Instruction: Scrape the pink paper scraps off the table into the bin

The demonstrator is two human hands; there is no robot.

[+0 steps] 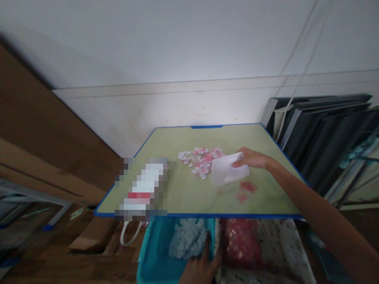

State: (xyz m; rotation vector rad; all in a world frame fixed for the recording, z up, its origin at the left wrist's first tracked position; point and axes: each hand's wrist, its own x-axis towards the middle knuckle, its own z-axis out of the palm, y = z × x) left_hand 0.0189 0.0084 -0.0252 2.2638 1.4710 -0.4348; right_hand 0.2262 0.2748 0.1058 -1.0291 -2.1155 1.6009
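Note:
In my right hand (251,157) is a flat white piece (227,169), slightly see-through at its lower edge, pinched between thumb and fingers; whether it is paper or plastic I cannot tell. It tilts over the tabletop beside a loose heap of small pink and white paper-like pieces (204,161). Close to it lie a few redder pieces (247,187). Low in the view, my left hand (201,266) has its fingers apart at the right rim of a teal plastic basket (143,252). Inside the basket are many small whitish pieces (188,238).
The blue-edged, pale green table (177,201) stands against a white wall. A blurred-out white box-like object (145,189) is at its left. Right of the basket, a clear bag of pinkish-red pieces (242,240) rests on a speckled surface. Dark flat panels (319,126) lean at the right.

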